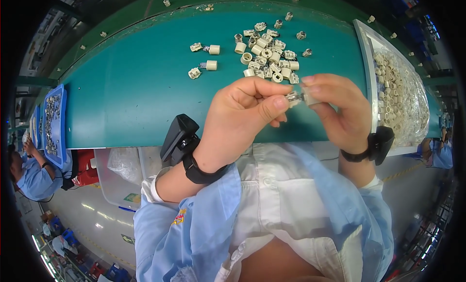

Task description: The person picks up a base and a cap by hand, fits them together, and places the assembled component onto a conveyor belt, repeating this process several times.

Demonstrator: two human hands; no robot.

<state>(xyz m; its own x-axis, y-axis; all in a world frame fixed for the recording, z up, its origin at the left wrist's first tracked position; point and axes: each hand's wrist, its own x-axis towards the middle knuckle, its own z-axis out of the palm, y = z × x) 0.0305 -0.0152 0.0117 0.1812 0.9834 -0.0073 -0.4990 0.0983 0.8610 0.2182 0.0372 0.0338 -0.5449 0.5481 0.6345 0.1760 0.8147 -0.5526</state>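
Note:
My left hand pinches a small cream plastic part with metal bits between thumb and forefinger. My right hand grips a cream cylindrical cap close against it, in front of my chest above the near edge of the green table. The fingers partly cover both pieces, so I cannot tell whether they are joined. Beyond my hands lies a loose pile of cream caps and small metal-and-plastic parts. Left of the pile rest two caps with metal pieces attached and two small cream parts.
At the right edge stands a pale tray with a clear plastic bag of cream rings. A blue tray of small parts is at the far left, near another person. A clear bin sits below the table edge.

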